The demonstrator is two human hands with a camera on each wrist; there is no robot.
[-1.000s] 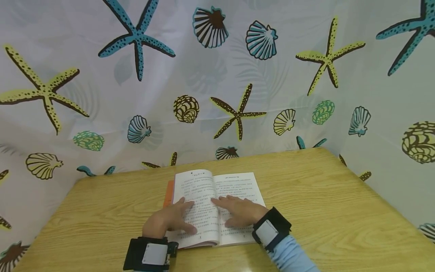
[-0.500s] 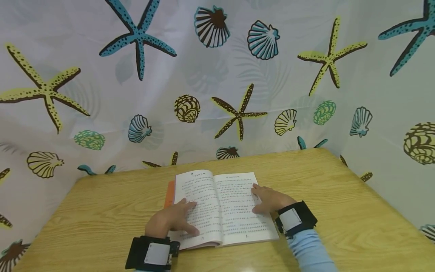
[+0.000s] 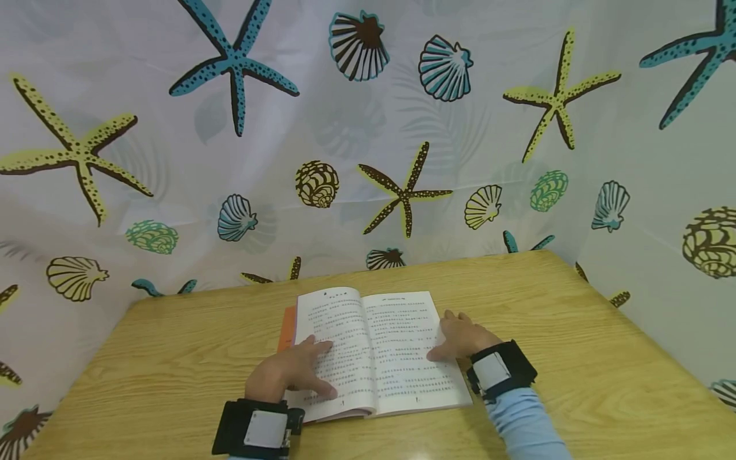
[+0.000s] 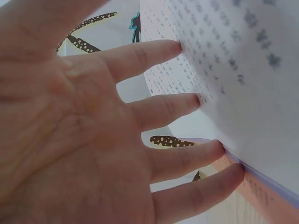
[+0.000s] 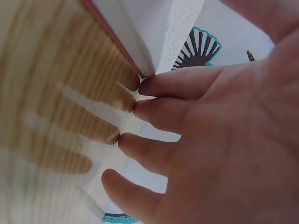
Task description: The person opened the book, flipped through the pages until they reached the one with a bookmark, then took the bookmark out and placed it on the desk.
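An open book [image 3: 399,338] lies on the wooden table, printed pages up, with an orange cover strip [image 3: 285,329] showing at its left edge. My left hand [image 3: 290,370] rests on the left page with fingers spread. In the left wrist view, its fingertips [image 4: 189,102] touch the page and the cover edge. The right hand [image 3: 464,338] is at the book's right edge, thumb over the right page. Seen from the right wrist, the index fingertip [image 5: 148,86] meets the page edges [image 5: 133,32], while other fingertips reach down to the glossy tabletop.
The wooden table [image 3: 575,345] extends to both sides of the book. A white cloth [image 3: 345,128] printed with starfish and shells hangs behind it and along the sides. Both wrists wear black bands [image 3: 506,367] with silver plates.
My right hand has slid rightward from the page's inner part to its outer edge, and its fingers have since moved off the page edge. The left hand has stayed nearly still.
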